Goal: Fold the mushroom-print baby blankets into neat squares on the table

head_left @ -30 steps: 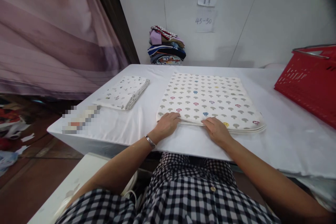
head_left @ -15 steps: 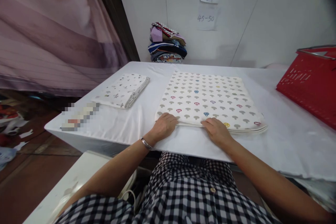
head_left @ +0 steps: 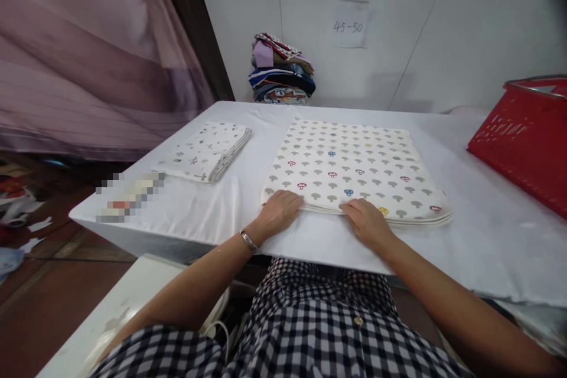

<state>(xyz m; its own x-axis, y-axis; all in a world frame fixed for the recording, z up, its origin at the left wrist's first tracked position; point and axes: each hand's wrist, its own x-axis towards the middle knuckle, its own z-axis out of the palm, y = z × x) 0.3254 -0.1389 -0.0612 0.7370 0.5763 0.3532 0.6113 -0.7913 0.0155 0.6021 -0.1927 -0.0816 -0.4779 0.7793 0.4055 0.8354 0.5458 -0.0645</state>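
Observation:
A folded white tablecloth [head_left: 341, 165] printed with grey, red, blue and yellow mushrooms lies flat on the white-covered table [head_left: 248, 212]. Its layers show along the near edge. My left hand [head_left: 280, 210] is closed on that edge near its left corner, fingers on top and thumb hidden. Farther right, around the middle of the same edge, my right hand [head_left: 364, 220] pinches the layers, its fingertips partly out of sight. A smaller folded cloth [head_left: 206, 150] with a small scattered print rests to the left, apart from both hands.
A red basket [head_left: 522, 142] stands at the right. Folded fabrics [head_left: 283, 74] are piled against the wall behind the table. A blurred-out item [head_left: 130, 198] lies at the left table corner. A pink curtain [head_left: 97, 53] hangs at the left, and paper notes [head_left: 349, 27] are on the wall.
My left hand has shifted very slightly to the right along the tablecloth's edge. The right hand keeps its place, and the camera view has moved a little.

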